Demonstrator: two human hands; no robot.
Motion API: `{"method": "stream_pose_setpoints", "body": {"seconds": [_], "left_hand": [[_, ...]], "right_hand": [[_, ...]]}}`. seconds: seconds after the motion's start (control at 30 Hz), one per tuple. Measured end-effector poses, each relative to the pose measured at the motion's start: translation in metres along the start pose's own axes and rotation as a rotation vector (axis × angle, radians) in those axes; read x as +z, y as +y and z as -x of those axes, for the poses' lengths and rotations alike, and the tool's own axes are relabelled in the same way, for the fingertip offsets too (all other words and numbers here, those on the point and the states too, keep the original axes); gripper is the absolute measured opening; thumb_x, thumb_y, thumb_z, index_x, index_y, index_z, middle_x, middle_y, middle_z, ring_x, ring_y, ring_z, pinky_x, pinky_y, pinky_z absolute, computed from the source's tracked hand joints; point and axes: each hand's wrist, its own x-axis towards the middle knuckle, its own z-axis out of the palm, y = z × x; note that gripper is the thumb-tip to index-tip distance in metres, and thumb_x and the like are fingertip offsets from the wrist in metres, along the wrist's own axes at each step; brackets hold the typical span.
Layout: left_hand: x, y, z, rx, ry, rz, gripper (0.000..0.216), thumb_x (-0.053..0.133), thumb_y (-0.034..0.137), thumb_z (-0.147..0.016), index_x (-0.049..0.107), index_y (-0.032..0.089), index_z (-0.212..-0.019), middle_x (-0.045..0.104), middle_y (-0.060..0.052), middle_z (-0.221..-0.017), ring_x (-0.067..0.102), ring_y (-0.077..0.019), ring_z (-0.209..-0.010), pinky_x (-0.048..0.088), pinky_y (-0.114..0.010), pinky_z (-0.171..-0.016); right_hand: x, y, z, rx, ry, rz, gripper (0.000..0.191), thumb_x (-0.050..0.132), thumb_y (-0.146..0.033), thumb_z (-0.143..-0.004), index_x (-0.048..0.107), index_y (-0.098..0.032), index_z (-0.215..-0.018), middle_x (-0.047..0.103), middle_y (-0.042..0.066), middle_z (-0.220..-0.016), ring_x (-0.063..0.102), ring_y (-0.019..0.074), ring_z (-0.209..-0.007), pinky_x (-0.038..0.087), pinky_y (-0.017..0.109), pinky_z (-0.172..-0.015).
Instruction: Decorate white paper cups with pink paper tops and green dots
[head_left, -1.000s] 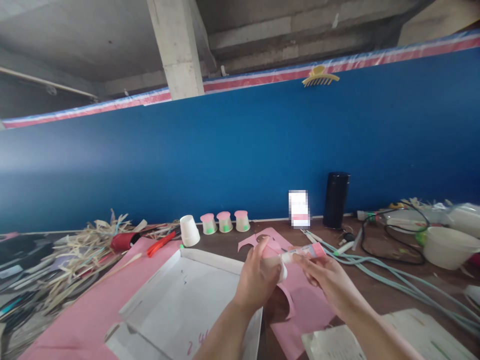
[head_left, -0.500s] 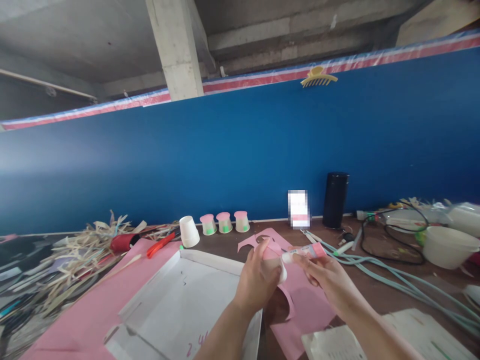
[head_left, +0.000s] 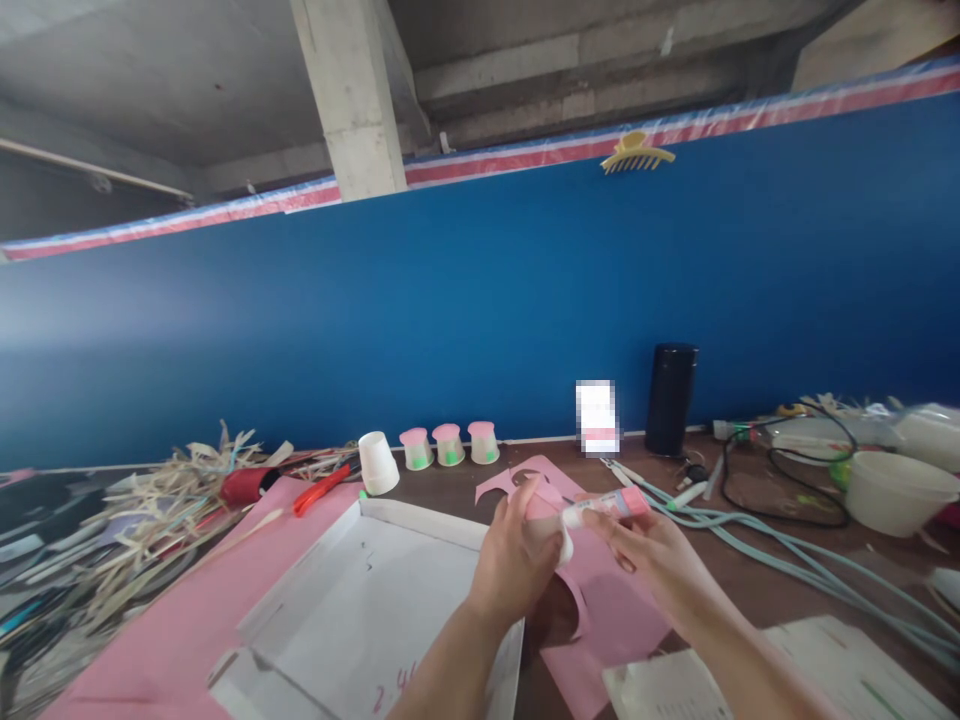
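Note:
My left hand [head_left: 513, 555] is wrapped round a small white paper cup [head_left: 561, 535] with a pink piece on it, held above the table. My right hand [head_left: 651, 560] grips a pink and white glue tube [head_left: 607, 508], its tip touching the cup. Under both hands lies a cut pink paper sheet [head_left: 607, 610]. Further back, three small cups with pink tops and green marks [head_left: 449, 444] stand in a row by the blue wall, with a plain white cup [head_left: 377, 462] to their left.
A white cardboard tray [head_left: 360, 610] lies at the left on pink paper, with red scissors [head_left: 322, 487] and a heap of straw strips [head_left: 142, 510] beyond. A black cylinder [head_left: 670, 400], cables [head_left: 780, 560], a white bowl [head_left: 896, 492] and papers [head_left: 825, 670] fill the right.

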Motion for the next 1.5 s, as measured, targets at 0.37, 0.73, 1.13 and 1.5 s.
{"method": "stream_pose_setpoints", "body": {"seconds": [0.37,0.73,1.13,1.5], "left_hand": [[0.000,-0.002,0.000,0.036,0.005,-0.007,0.063,0.057,0.029,-0.082,0.038,0.023,-0.141,0.052,-0.012,-0.135,0.048,-0.0273,-0.124,0.041,-0.041,-0.102],[0.000,0.000,0.000,0.006,0.012,-0.014,0.064,0.057,0.029,-0.081,0.039,0.024,-0.141,0.052,-0.011,-0.136,0.048,-0.0267,-0.125,0.041,-0.039,-0.103],[0.001,0.000,0.001,0.020,-0.003,-0.035,0.063,0.057,0.029,-0.082,0.038,0.025,-0.142,0.054,-0.012,-0.132,0.052,-0.0282,-0.121,0.043,-0.042,-0.100],[0.001,0.000,0.001,0.017,-0.011,-0.044,0.064,0.057,0.028,-0.081,0.038,0.026,-0.142,0.056,-0.012,-0.129,0.053,-0.0291,-0.120,0.044,-0.043,-0.099]], "right_hand": [[0.005,-0.010,0.004,0.004,0.032,0.052,0.040,0.074,-0.055,-0.064,0.065,-0.016,-0.070,0.034,-0.007,-0.052,0.028,0.0089,-0.051,0.020,0.026,-0.050],[0.006,-0.013,0.005,0.009,0.024,0.067,0.043,0.073,-0.059,-0.062,0.064,-0.017,-0.068,0.034,-0.007,-0.051,0.027,0.0090,-0.050,0.020,0.026,-0.049],[0.006,-0.015,0.008,0.011,0.032,0.075,0.043,0.072,-0.058,-0.063,0.065,-0.017,-0.071,0.034,-0.007,-0.051,0.027,0.0095,-0.051,0.020,0.027,-0.050],[0.006,-0.013,0.006,-0.006,0.074,0.076,0.039,0.073,-0.056,-0.064,0.063,-0.018,-0.065,0.036,-0.007,-0.050,0.030,0.0099,-0.051,0.022,0.026,-0.050]]}}
